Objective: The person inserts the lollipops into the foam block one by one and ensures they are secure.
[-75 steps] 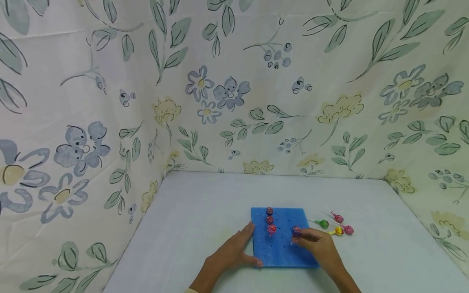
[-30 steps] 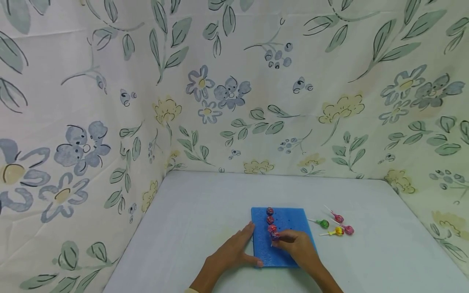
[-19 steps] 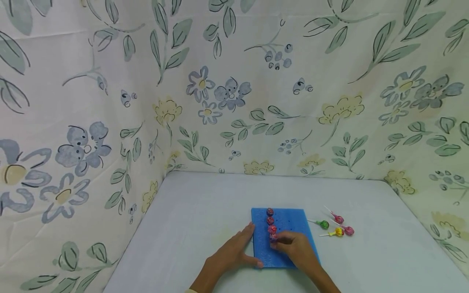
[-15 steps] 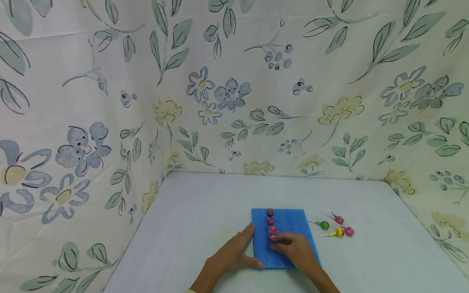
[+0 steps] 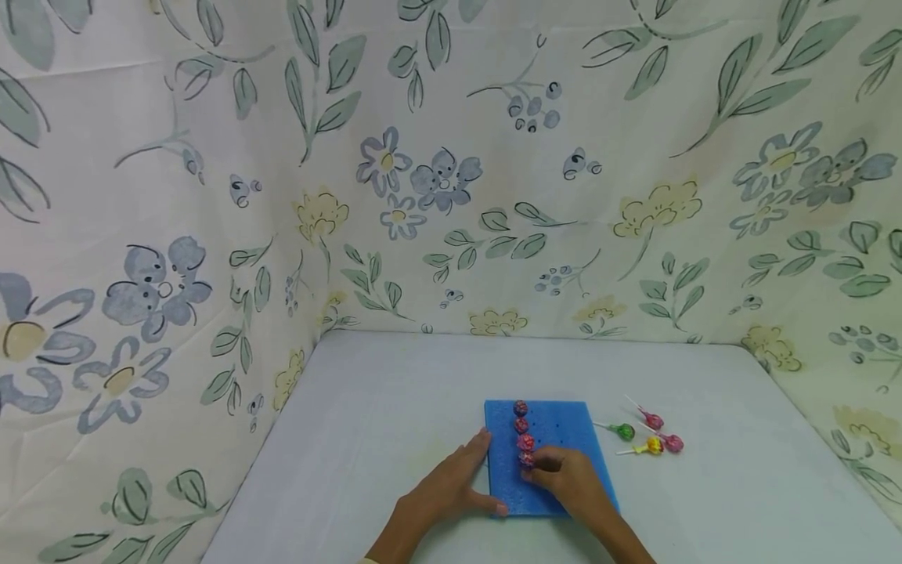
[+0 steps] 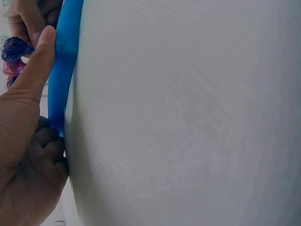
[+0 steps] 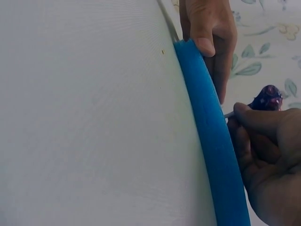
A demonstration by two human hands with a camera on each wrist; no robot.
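A blue foam board (image 5: 557,493) with small holes lies on the white table. Three wrapped lollipops, the middle one red (image 5: 521,425), stand in a column on its left side. Directly in front of them is a dark blue and red lollipop (image 5: 526,459). My right hand (image 5: 574,482) pinches this lollipop by its white stick, close above the foam, as the right wrist view shows. In that view the lollipop head (image 7: 270,98) tops the stick. My left hand (image 5: 447,482) rests along the board's left edge, fingers extended and thumb at the front left corner.
Right of the board lie loose lollipops: a green one (image 5: 624,432), a yellow one (image 5: 654,446) and two pink ones, the nearer pink lollipop (image 5: 673,443) beside the yellow. A floral cloth (image 5: 451,258) hangs behind and beside the white table (image 5: 395,407).
My right hand has carried the dark blue lollipop leftward from the board's middle to the column, then lowered it slightly toward the foam. My left hand has stayed at the board's edge.
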